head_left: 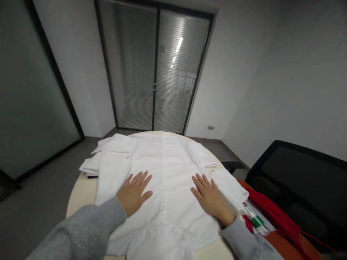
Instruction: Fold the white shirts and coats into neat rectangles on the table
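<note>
A white garment with a row of fastenings down its middle, which looks like a shirt (176,166), lies spread over a round table (72,206). Its near end is bunched up close to me. My left hand (134,193) lies flat on its left part, fingers spread. On the right part rests my right hand (210,195), also flat with fingers apart. Neither hand grips the cloth. Beyond my right hand, a white sleeve (229,187) reaches the table's right edge.
Folded white cloth (112,144) lies at the table's left edge. To the right stands a black mesh-backed chair (295,180). Red cloth (268,206) and a clear plastic package (256,218) with green and red parts lie on its orange seat. Glass doors (154,72) stand behind the table.
</note>
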Action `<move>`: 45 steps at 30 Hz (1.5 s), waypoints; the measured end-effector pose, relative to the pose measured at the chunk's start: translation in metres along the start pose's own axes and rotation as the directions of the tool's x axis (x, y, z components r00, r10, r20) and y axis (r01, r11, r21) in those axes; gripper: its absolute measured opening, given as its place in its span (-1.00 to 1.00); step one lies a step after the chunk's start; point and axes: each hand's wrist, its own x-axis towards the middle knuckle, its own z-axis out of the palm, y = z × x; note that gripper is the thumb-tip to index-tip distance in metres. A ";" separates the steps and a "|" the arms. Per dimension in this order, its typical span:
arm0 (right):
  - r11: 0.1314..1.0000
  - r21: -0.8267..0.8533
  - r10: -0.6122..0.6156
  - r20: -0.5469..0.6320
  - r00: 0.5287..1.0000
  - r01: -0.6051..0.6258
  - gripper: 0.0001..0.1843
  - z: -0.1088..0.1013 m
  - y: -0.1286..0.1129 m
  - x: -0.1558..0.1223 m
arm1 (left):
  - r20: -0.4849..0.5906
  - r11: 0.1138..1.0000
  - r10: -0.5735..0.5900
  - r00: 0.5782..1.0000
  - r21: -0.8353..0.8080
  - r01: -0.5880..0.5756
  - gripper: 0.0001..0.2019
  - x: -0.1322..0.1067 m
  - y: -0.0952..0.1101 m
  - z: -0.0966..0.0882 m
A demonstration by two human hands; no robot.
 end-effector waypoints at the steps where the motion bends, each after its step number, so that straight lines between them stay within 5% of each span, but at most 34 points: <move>1: 1.000 -0.002 0.010 0.004 1.000 -0.010 -0.38 0.003 0.002 0.000 | -0.016 1.000 -0.022 1.000 0.018 0.022 -0.37 -0.008 -0.004 -0.002; 9: 0.997 -0.056 0.045 -0.021 0.999 -0.046 -0.40 0.010 0.003 -0.003 | -0.214 0.971 -0.158 0.964 0.144 0.191 -0.34 -0.053 -0.010 -0.013; 19: 0.975 0.016 0.221 -0.181 0.958 -0.222 -0.47 0.003 0.020 -0.015 | -0.174 0.970 -0.119 0.978 0.190 0.152 -0.36 -0.050 -0.007 -0.007; 24: 0.823 0.019 0.549 -0.282 0.787 -0.567 -0.43 -0.007 0.074 -0.033 | -0.205 0.968 -0.083 0.975 0.215 0.127 -0.35 -0.049 -0.010 -0.003; 27: 0.687 0.062 0.719 -0.200 0.665 -0.724 -0.28 -0.014 0.109 -0.047 | -0.224 0.968 -0.066 0.972 0.221 0.117 -0.35 -0.049 -0.012 -0.001; 29: 0.648 0.072 0.761 -0.096 0.641 -0.758 -0.21 -0.017 0.124 -0.054 | -0.242 0.971 -0.063 0.968 0.208 0.115 -0.34 -0.048 -0.012 0.000; 33: 0.692 0.018 0.722 -0.015 0.692 -0.721 -0.32 -0.018 0.125 -0.057 | -0.239 0.978 -0.071 0.968 0.176 0.115 -0.34 -0.048 -0.012 -0.001; 39: 0.772 -0.195 0.550 -0.271 0.790 -0.605 -0.59 -0.017 0.093 -0.044 | -0.195 0.971 -0.088 0.977 0.201 0.127 -0.35 -0.048 -0.011 -0.003; 45: 0.851 -0.283 0.345 -0.333 0.878 -0.442 -0.55 -0.009 0.078 -0.032 | -0.194 0.976 -0.097 0.976 0.175 0.132 -0.37 -0.048 -0.013 -0.001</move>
